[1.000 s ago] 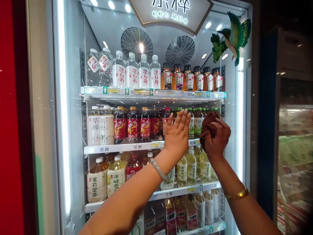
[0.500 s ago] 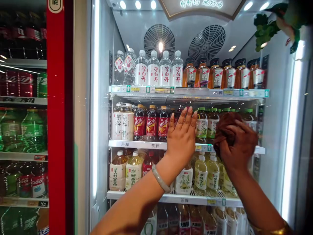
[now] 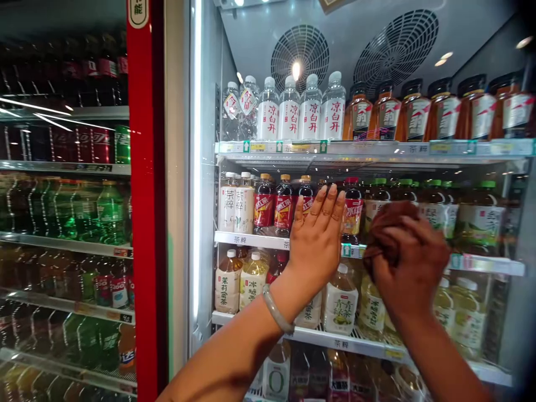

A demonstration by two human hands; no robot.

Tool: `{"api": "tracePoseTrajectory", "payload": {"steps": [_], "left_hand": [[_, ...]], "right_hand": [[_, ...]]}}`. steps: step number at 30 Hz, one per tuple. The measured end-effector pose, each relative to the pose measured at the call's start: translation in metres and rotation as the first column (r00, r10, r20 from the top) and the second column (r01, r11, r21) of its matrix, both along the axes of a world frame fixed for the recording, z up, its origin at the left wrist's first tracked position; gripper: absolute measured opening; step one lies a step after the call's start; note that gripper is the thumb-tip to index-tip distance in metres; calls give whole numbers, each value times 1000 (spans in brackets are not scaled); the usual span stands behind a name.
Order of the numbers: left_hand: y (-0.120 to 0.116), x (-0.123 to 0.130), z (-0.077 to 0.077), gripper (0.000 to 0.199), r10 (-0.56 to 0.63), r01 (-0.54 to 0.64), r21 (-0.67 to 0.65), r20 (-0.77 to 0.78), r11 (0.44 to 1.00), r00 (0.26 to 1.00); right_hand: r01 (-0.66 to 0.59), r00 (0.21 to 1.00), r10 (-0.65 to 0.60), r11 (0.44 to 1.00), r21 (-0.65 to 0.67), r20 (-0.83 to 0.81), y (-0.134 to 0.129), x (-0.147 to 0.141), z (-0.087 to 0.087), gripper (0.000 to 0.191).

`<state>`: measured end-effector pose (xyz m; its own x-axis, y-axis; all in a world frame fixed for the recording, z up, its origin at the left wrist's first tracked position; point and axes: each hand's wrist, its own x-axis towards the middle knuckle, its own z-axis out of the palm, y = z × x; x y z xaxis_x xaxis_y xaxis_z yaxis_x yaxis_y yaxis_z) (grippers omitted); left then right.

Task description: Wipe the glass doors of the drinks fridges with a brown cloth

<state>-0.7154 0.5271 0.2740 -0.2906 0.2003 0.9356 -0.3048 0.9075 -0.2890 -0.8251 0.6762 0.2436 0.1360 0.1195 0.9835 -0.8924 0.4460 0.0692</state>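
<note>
To work well here, the crumpled, dark reddish-brown fabric cloth [image 3: 391,220] would best be spread into a flatter pad under the right hand [image 3: 414,262], with even pressure from the palm, since a tight wad likely meets the clear, reflective glass front [image 3: 355,167] only on its ridges. Overlapping strokes with a clean fold outward should leave fewer streaks. The right hand's fingers are curled and clamped on the cloth; the left hand [image 3: 316,245], above a smooth grey-green bangle [image 3: 277,314], is raised flat with its fingers straight and slightly apart, holding nothing. Its palm could steady the body, but bare skin may smudge the glass; whether either hand actually touches it I cannot tell. The cloth is in front of the middle shelf's green-capped, pale-labelled plastic bottles [image 3: 481,218], to the right of the left hand. It looks soft and matte, bunched into deep, shadowed folds, its lower part partly hidden by the fingers.
</note>
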Motion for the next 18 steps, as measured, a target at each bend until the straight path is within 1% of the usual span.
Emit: {"api": "tracePoseTrajectory", "payload": {"steps": [1, 2, 4, 6, 7, 8, 9, 11, 13, 14, 15, 16, 18], "left_hand": [[-1, 1, -1, 64, 1, -1, -3, 3, 1000, 1000], [-2, 2, -1, 64, 2, -2, -7, 9, 1000, 1000], [-2, 4, -1, 64, 8, -8, -1, 24, 1000, 1000], [-3, 7, -1, 63, 19, -19, 10, 33, 1000, 999], [-4, 9, -1, 63, 27, -27, 17, 32, 999, 999], [-5, 12, -2, 62, 35, -36, 24, 28, 999, 999], [-6, 14, -2, 61, 45, -46, 31, 24, 998, 999], [-8, 20, -4, 60, 70, -71, 42, 20, 997, 997], [-8, 24, -6, 60, 93, -94, 44, 35, 995, 995], [-9, 26, -6, 60, 105, -107, 44, 45, 993, 993], [-9, 27, -5, 60, 118, -121, 43, 55, 992, 991], [-10, 29, -5, 60, 133, -136, 43, 63, 990, 989], [-13, 33, -3, 60, 166, -170, 44, 76, 985, 983]], "right_hand": [[-5, 1000, 6, 998, 57, -24, -7, 6, -2, 40], [-11, 998, 18, 993, 117, -59, -13, 11, 0, 40], [-24, 992, 47, 981, 191, -118, -17, 14, 15, 41], [-40, 992, 61, 983, 180, -112, -12, 7, 29, 41], [-49, 993, 63, 988, 149, -97, -9, 3, 31, 42], [-50, 995, 58, 993, 110, -76, -6, 0, 29, 43], [-45, 997, 48, 997, 62, -55, -5, -1, 23, 45], [-35, 999, 35, 999, 13, -8, -11, 4, 5, 49], [-54, 999, 54, 997, 58, 1, -22, 16, -8, 48], [-67, 997, 70, 992, 104, -19, -29, 22, -9, 47], [-77, 995, 87, 986, 150, -59, -34, 27, -5, 45], [-81, 990, 101, 979, 187, -102, -37, 30, 3, 43], [-75, 985, 105, 976, 203, -140, -36, 28, 23, 40]]}}
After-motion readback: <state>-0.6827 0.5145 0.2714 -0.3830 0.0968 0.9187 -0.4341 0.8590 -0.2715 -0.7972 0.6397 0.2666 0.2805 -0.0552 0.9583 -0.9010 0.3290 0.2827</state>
